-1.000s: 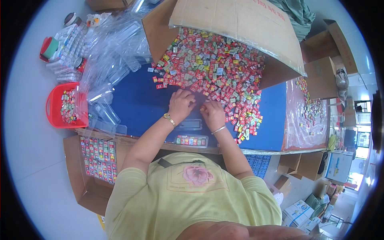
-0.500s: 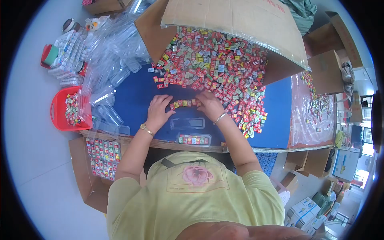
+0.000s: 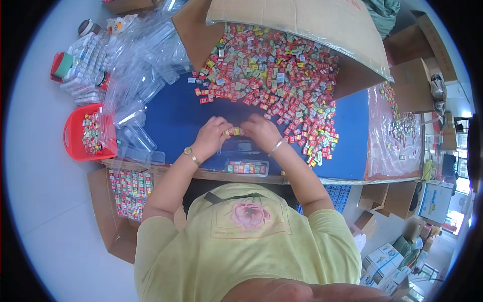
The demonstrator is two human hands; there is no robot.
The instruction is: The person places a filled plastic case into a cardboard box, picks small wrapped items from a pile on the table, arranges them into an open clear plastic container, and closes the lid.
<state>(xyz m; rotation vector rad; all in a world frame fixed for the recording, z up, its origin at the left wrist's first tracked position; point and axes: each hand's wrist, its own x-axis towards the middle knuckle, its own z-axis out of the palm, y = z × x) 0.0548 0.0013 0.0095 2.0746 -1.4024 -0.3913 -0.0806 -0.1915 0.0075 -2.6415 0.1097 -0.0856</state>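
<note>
My left hand [image 3: 215, 134] and my right hand [image 3: 261, 133] face each other over the blue table mat [image 3: 171, 118]. Between their fingertips they pinch a short row of small colourful box-shaped pieces [image 3: 234, 131], yellow and red among them. The fingers hide both ends of the row. Just below lies a transparent plastic case [image 3: 239, 146], partly covered by the hands. Nearer the table's front edge, a second transparent case [image 3: 247, 167] holds rows of similar pieces. Beyond the hands spreads a large loose pile of these pieces [image 3: 271, 75].
A big cardboard box [image 3: 302, 20] lies tipped over behind the pile. Transparent plastic cases [image 3: 136, 85] are heaped at the left, beside a red basket [image 3: 75, 135] with pieces in it. Below the table edge, an open carton [image 3: 113, 231] holds filled cases.
My left hand has moved right and its fingers have closed on the row's end. The row, longer and resting between the hands before, is now squeezed between them and slightly nearer me.
</note>
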